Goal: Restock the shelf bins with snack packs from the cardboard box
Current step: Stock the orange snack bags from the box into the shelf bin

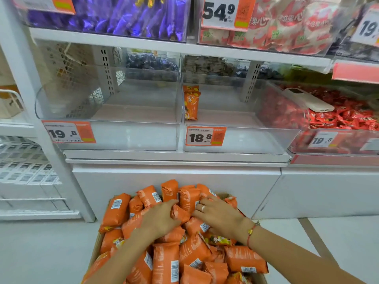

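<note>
The shelf (180, 158) is standing ahead of me with two clear bins nearly bare: the left bin (114, 138) under the 19.8 tag and the middle bin (235, 140) under the 18.8 tag, where a couple of orange packs are leaning upright against its left wall. Below, the cardboard box (96, 249) is heaped with orange snack packs (166, 263). I am gathering a load: my left hand (158, 219) is curling round a pack, my right hand (217, 216) is pressing flat over others. Next, I judge, I am needing a firm two-handed scoop, lifted to the middle bin
</note>
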Demonstrator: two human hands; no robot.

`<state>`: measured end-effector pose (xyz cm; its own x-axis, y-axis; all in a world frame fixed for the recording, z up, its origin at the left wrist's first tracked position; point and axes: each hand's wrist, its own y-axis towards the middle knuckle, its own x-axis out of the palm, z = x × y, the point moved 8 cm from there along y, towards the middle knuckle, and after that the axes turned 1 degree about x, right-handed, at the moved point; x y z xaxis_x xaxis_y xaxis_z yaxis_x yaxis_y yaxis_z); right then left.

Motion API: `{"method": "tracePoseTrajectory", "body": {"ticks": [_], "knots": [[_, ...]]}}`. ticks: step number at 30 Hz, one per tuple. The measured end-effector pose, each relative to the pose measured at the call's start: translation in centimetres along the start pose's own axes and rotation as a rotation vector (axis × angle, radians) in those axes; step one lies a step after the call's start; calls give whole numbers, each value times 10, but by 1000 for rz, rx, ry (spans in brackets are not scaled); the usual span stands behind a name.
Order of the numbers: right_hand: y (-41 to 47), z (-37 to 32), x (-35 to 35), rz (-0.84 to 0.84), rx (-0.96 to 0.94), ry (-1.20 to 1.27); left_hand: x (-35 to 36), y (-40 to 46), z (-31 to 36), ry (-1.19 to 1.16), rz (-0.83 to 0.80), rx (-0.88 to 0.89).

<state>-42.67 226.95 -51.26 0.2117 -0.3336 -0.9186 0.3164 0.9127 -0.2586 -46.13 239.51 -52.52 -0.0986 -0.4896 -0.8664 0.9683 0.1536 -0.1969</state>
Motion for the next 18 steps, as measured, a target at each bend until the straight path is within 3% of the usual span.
{"method": "tracePoseTrajectory", "body": {"ticks": [4, 7, 9, 11, 14, 16, 18], "knots": [[1, 5, -11, -9, 42, 0, 7, 14, -8, 85, -82, -111], [-12, 34, -27, -95, 205, 178, -5, 10, -14, -31, 6, -100], [-22, 58, -40, -117, 330, 503, -26, 3, -17, -254, 156, -95], [-30, 73, -47, -115, 446, 1081, -50, -4, -17, -563, 253, -101], [-28, 69, -57, -75, 420, 1919, -67, -17, -8, -1136, 173, -225], [-22, 61, -69, -48, 336, 2233, -74, -21, 3, -1448, 88, -277], [-16, 50, -77, -69, 291, 2328, -74, -24, 10, -1539, 65, -330]]}}
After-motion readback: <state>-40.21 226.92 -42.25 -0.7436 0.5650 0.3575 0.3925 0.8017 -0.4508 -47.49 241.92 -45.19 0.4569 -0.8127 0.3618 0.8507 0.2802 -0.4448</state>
